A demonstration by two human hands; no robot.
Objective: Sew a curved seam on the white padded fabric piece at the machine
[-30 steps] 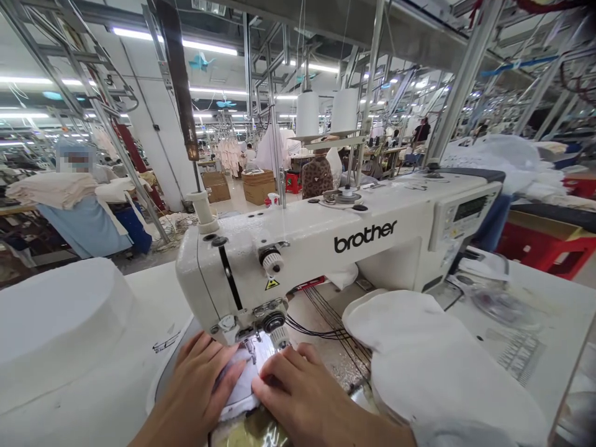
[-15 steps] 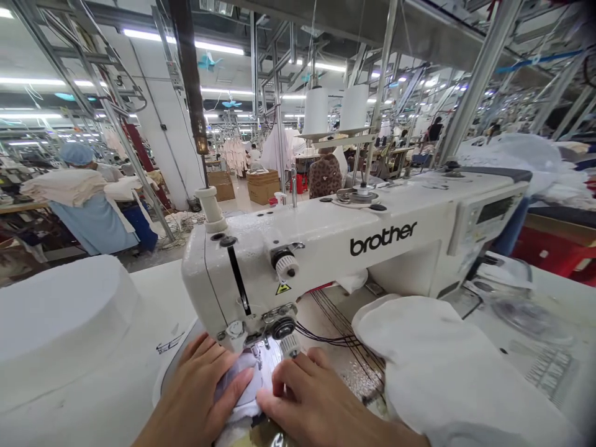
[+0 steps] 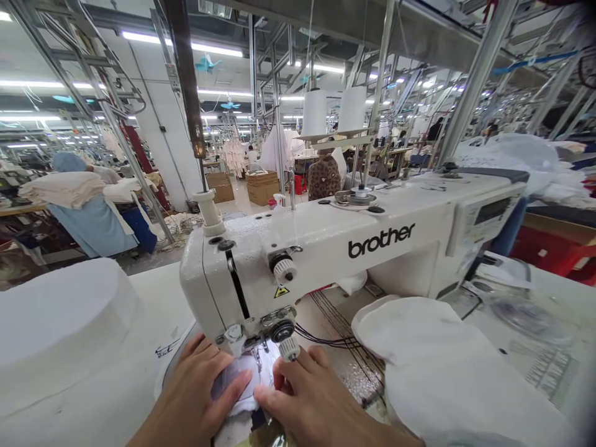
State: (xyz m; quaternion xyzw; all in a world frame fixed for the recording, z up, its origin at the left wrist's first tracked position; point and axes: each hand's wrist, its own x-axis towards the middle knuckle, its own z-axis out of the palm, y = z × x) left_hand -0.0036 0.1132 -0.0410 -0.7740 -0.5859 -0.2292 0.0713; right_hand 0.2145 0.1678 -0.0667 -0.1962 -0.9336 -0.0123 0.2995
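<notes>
Under the needle end of a white Brother sewing machine (image 3: 316, 245) lies a small white fabric piece (image 3: 244, 405), lit by the machine's lamp. My left hand (image 3: 198, 388) rests flat on its left part, fingers stretched forward and thumb spread to the right. A greyish, smooth-looking patch of the piece shows between that thumb and the fingers. On the right, my right hand (image 3: 307, 391) has curled fingers, with thumb and forefinger closed at the fabric's near right edge. The presser foot (image 3: 257, 357) stands just beyond both hands, partly lost in glare.
A large white cloth stack (image 3: 69, 310) sits on the left of the table. White cut pieces (image 3: 419, 354) lie to the right, beside dark cables (image 3: 326, 323). Thread cones (image 3: 315, 112) stand behind the machine. Farther back are cardboard boxes (image 3: 261, 187) and a seated person (image 3: 325, 177).
The camera view has shifted very slightly. Both hands keep nearly the same place at the fabric, with no clear change of hold.
</notes>
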